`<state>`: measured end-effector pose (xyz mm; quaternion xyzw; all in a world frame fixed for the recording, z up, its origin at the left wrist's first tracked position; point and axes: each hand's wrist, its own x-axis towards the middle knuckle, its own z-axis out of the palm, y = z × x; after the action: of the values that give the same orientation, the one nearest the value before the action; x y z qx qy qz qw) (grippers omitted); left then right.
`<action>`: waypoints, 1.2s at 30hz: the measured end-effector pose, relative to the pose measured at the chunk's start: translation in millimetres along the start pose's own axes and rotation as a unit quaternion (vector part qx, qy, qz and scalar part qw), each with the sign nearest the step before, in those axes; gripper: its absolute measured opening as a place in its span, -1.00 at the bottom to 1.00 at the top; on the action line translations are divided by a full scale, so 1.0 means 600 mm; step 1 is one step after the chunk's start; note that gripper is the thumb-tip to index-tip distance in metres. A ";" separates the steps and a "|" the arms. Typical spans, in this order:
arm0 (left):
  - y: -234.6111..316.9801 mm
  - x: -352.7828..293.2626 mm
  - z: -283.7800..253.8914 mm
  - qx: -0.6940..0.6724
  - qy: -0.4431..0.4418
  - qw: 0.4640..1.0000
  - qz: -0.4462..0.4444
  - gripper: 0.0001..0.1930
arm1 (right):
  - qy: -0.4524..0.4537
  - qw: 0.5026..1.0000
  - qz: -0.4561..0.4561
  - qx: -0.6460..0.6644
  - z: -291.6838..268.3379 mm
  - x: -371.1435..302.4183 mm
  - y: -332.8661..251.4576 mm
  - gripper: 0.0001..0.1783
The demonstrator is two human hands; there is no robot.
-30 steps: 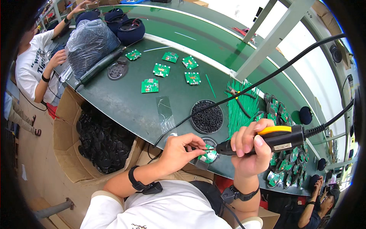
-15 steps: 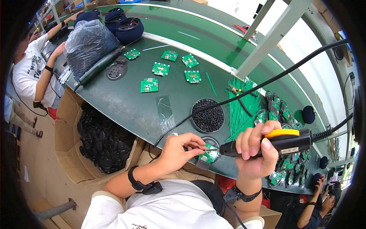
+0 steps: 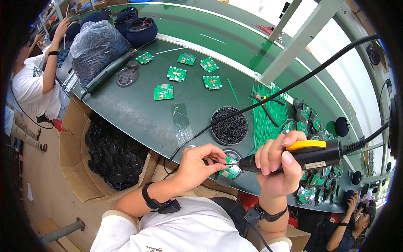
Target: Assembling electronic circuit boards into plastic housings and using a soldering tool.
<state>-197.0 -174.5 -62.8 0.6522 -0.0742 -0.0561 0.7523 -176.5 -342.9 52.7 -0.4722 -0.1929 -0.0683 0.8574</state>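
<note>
My right hand (image 3: 279, 166) is wrapped round a black electric screwdriver (image 3: 321, 157) with a yellow lever, lying almost level and pointing left. Its thin bit reaches over a green circuit board (image 3: 230, 169), which sits in a round black housing (image 3: 228, 153) at the table's near edge. At the bit's tip, my left hand (image 3: 201, 164) is closed in a pinch over the board's left side. Whatever its fingertips hold is too small to make out. Just beyond the housing stands a round dish of small black screws (image 3: 229, 131).
Several loose circuit boards (image 3: 176, 74) lie farther back. Right of the dish are green strips (image 3: 264, 122) with pliers (image 3: 266, 107) on them, then piled housings with boards (image 3: 308, 122). A cardboard box (image 3: 75, 168) of black parts stands left. The screwdriver's cable (image 3: 310, 76) crosses the table.
The screwdriver and my right hand have shifted slightly left; my left hand keeps its pinch. At far left, a co-worker's hand has risen with a thin stick.
</note>
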 end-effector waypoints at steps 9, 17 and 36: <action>-0.001 -0.008 -0.013 -0.062 0.006 0.998 0.003 -0.75 | 0.030 0.999 -0.033 -0.005 -0.011 0.008 -0.012 -0.71; 0.035 -0.036 -0.020 -0.190 -0.037 0.981 0.017 -0.74 | 0.067 0.994 -0.052 -0.069 -0.038 0.005 -0.014 -0.71; 0.140 -0.007 -0.053 -0.075 -0.024 0.989 0.122 -0.87 | 0.100 0.992 -0.031 -0.067 -0.064 0.007 -0.019 -0.73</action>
<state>-196.2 -130.7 16.0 0.5782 -0.1670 0.0151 0.7985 -166.0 -381.0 44.8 -0.5132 -0.1159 -0.1543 0.8363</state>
